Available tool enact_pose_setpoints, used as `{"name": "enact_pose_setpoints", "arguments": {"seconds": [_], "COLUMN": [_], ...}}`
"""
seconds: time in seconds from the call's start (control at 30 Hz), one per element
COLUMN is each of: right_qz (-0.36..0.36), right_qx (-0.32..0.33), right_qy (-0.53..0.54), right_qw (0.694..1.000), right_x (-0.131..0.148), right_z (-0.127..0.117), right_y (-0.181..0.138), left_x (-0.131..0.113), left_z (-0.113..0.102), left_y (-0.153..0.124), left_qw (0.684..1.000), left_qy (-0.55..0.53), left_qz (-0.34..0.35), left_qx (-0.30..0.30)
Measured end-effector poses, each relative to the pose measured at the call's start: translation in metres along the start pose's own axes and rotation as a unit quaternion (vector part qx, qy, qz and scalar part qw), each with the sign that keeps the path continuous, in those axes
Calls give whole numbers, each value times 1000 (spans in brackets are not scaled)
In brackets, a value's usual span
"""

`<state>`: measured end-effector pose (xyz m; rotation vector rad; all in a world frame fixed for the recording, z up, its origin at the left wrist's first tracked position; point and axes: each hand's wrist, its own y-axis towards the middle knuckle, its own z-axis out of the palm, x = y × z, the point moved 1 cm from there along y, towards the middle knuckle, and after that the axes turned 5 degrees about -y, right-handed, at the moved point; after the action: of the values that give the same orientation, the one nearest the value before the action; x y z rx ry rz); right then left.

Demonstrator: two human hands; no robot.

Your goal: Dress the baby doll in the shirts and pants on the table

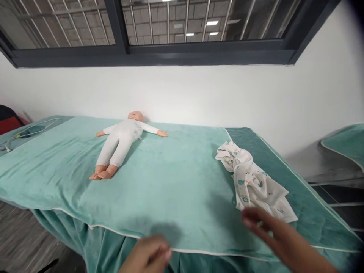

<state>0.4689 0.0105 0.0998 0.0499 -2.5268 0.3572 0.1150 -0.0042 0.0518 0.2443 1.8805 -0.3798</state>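
My left hand (149, 254) is over the front edge of the bed, blurred, its fingers loosely curled in with nothing visible in them. My right hand (267, 229) hovers by the near end of a crumpled white baby garment (250, 178) with green and brown prints. Its thumb and fingers are partly apart, and no cloth shows between them. A baby doll (122, 136) in a white bodysuit lies on its back on the left half of the bed, arms spread, head by the wall. Both hands are well away from the doll.
A pale green sheet (176, 182) covers the bed, over a darker green padded cover (287, 178) at the right. A white cable (42, 123) lies at the far left. Behind is a white wall with a barred window; another green-covered surface (345, 142) stands right.
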Motion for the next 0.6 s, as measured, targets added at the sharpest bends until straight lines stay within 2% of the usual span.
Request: {"name": "enact_pose_setpoints", "arguments": {"seconds": [0.03,0.07,0.1,0.23,0.3,0.4,0.47,0.53,0.6], "right_qz": [22,50,90,196,213,199,155,99,52], "right_qx": [-76,-147,-188,-198,-194,-223,-257,-259,-215], "right_qy": [-16,-40,-77,-186,-205,-205,-115,68,269], "right_qw": [997,987,975,942,935,932,947,958,937], "right_x": [-6,-10,-13,-10,-8,-10,-9,2,24], "right_z": [-13,-25,-36,-52,-49,-41,-36,-33,-30], "right_y": [20,40,59,115,133,151,157,156,151], "left_x": [-1,-3,-5,-14,-18,-20,-20,-19,-18], "left_z": [6,12,18,35,38,38,36,36,36], "left_y": [25,51,77,162,186,205,211,217,223], "left_qw": [1000,998,994,982,977,968,960,951,944], "left_qy": [-4,-25,-62,-151,-193,-238,-266,-294,-314], "left_qz": [12,35,56,66,61,51,52,53,57], "left_qx": [-6,-46,-70,-95,-73,-65,-72,-79,-79]}}
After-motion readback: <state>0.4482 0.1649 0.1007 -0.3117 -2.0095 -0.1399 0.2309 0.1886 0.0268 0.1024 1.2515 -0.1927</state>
